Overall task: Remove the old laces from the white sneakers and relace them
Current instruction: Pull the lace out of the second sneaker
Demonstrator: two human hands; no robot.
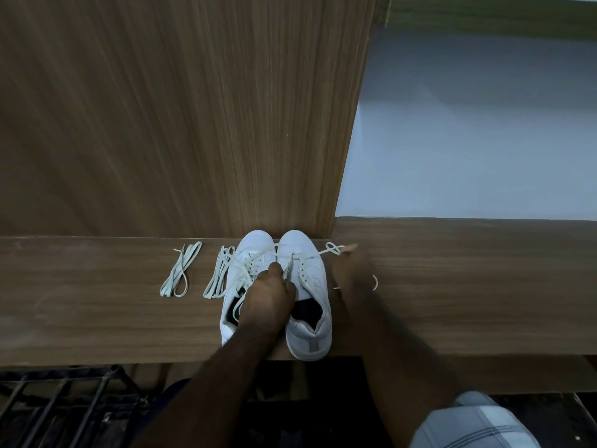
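**Two white sneakers side by side, one lace being drawn out to the right**

Two white sneakers stand together on a wooden shelf, toes touching the upright wood panel (193, 108) at the back edge and heels at the front edge. The left sneaker (240, 276) still carries a loose tangle of lace over its eyelets. The right sneaker (307, 286) has most of its eyelets bare, and its heel slightly overhangs the shelf (452, 286) front.

The left hand (269, 294) rests on the pair where they meet, its fingers curled down onto the tongue area of the right sneaker, gripping it; just what the fingertips pinch cannot be told. The right hand (350, 270) is just beside the right sneaker's outer flank, blurred, its fingers closed around a lace (329, 248) that runs from the front eyelets across to the fingertips and makes a small loop near the back edge. A further bit of the same lace curves out from under the hand on its right side.

To the left of the sneakers lie two loose bundles: a folded lace bundle (219, 274) touching the left sneaker's side, and another folded lace (181, 270) a little farther left, apart from it.

Behind the shelf to the right is a pale wall (468, 140). Below the front edge, a dark metal rack (64, 409) shows at the lower left and a plaid sleeve (475, 421) at the lower right.
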